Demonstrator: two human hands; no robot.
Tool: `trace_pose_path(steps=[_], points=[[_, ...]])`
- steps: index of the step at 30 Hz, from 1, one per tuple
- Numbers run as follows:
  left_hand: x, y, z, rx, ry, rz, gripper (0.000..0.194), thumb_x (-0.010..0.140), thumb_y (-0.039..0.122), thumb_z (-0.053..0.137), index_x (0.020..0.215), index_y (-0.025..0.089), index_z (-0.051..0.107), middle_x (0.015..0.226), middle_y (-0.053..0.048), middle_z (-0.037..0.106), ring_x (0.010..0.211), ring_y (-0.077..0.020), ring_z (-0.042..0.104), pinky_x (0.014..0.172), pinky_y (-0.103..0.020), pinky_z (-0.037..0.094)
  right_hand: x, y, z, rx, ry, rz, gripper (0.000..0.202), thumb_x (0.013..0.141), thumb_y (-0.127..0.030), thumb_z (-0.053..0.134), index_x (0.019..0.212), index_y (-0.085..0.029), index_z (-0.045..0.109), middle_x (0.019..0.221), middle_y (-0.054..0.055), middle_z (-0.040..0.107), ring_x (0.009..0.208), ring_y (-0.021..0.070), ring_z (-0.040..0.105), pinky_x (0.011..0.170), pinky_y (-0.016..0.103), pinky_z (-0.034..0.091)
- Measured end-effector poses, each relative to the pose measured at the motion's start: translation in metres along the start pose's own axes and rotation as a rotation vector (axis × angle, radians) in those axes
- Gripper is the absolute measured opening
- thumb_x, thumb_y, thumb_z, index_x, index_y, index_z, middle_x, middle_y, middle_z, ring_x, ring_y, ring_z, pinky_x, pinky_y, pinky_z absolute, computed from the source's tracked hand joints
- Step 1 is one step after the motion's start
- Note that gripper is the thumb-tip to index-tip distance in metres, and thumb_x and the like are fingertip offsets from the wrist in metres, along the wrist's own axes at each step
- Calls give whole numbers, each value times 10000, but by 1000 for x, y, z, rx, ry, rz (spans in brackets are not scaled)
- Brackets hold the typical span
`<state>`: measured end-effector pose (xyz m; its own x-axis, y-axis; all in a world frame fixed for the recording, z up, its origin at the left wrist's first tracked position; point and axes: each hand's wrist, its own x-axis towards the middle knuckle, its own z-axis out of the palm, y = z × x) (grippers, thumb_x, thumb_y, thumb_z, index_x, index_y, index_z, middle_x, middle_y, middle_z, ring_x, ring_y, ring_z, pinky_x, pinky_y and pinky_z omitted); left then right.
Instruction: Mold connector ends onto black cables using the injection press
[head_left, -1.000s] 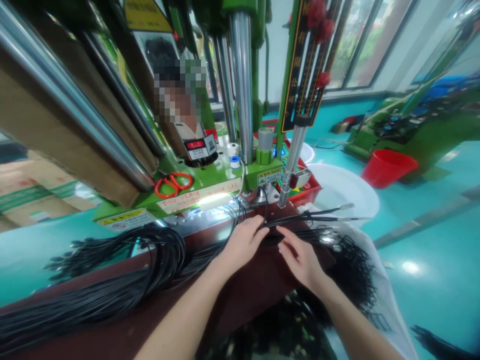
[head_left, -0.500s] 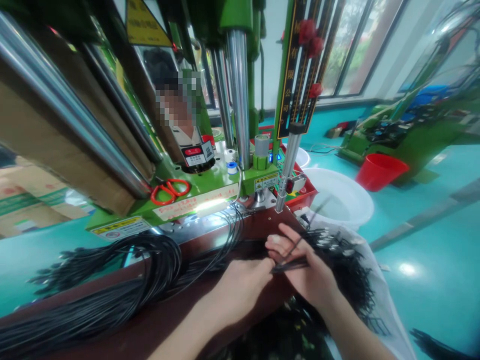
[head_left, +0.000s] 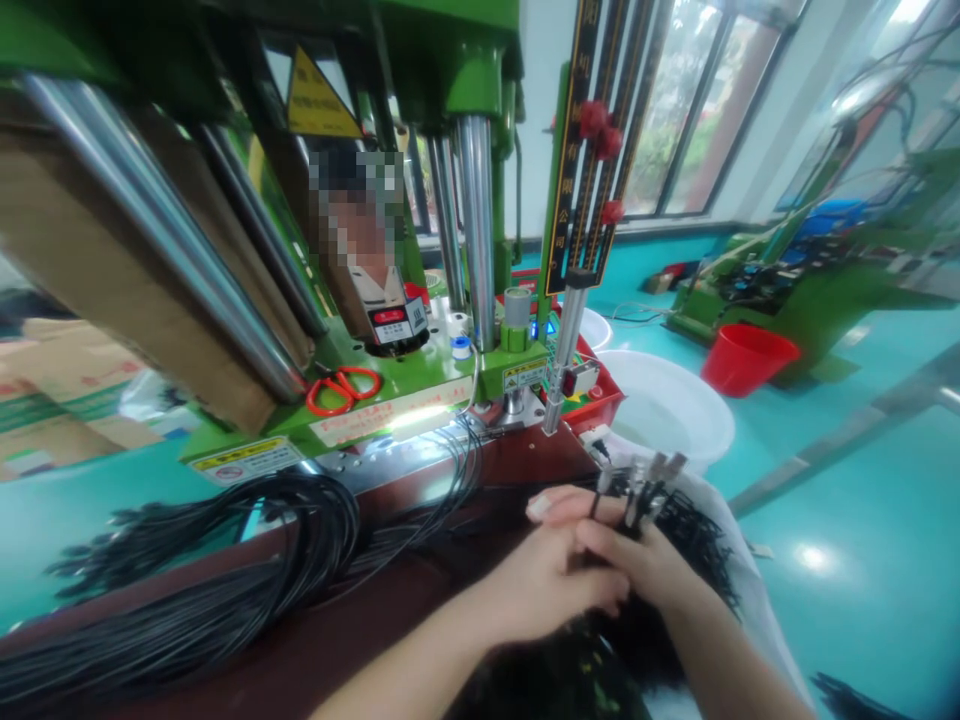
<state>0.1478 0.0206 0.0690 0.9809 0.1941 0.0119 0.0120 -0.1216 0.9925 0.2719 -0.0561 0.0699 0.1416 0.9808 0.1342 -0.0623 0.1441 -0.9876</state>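
Note:
My left hand (head_left: 534, 585) and my right hand (head_left: 651, 562) meet over the front right of the brown table. Several black cables with silver metal connectors (head_left: 654, 482) stand up out of my right hand, which is closed round them. One more cable connector (head_left: 603, 482) sticks up between the hands, apart from that bunch. My left hand is closed at this cable, its thumb pointing right; the overlapping fingers hide the exact grip. A finger of my right hand with a white covering on its tip reaches behind my left hand.
Long black cables (head_left: 225, 600) lie bundled across the table's left. A green press (head_left: 435, 385) stands ahead, with orange-handled scissors (head_left: 343, 390) on its bed. A white sack (head_left: 750, 540) of cables is at right, near a white tub (head_left: 709, 420) and red bucket (head_left: 750, 358). Another person is behind the press.
The cables in my right hand have turned upright, their metal ends now showing above the fingers. My left hand has moved right, against my right hand. The view has shifted slightly.

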Motion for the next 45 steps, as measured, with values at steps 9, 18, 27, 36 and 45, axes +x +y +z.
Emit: trace_pose_path(steps=[9, 18, 27, 36, 45], points=[[14, -39, 27, -472, 402, -103, 288, 815, 439, 442, 839, 152, 462, 429, 87, 378, 286, -21, 248, 299, -154, 170, 14, 28, -18, 375, 236, 126, 240, 767, -312, 614, 983, -209, 640, 876, 59, 680, 651, 141, 592, 520, 226, 425], [7, -39, 35, -404, 449, -114, 290, 782, 446, 493, 778, 160, 446, 474, 94, 341, 350, -19, 258, 346, -157, 191, 27, 20, -22, 398, 286, 144, 123, 674, -272, 671, 726, -167, 635, 651, 29, 626, 625, 162, 572, 568, 259, 445], [-23, -16, 23, -15, 642, 3, 210, 843, 338, 422, 963, 187, 507, 630, 6, 537, 554, -109, 494, 568, -234, 418, 16, 8, -1, 321, 218, 93, 114, 759, -286, 595, 746, -173, 599, 699, 17, 575, 642, 139, 527, 640, 280, 445], [-80, -4, 12, -124, 472, 121, 249, 787, 414, 494, 750, 175, 554, 673, -61, 569, 635, -150, 516, 632, -300, 434, 53, 31, -35, 12, 399, -2, 162, 768, -333, 582, 731, -176, 565, 613, -8, 562, 551, 107, 513, 441, 198, 398], [-61, 6, -8, -794, 761, 40, 203, 806, 358, 515, 777, 159, 488, 482, 57, 442, 335, -25, 310, 364, -158, 293, 20, 11, -27, 136, 149, 55, 156, 791, -278, 560, 890, -207, 658, 894, 62, 670, 885, 224, 605, 834, 366, 463]])
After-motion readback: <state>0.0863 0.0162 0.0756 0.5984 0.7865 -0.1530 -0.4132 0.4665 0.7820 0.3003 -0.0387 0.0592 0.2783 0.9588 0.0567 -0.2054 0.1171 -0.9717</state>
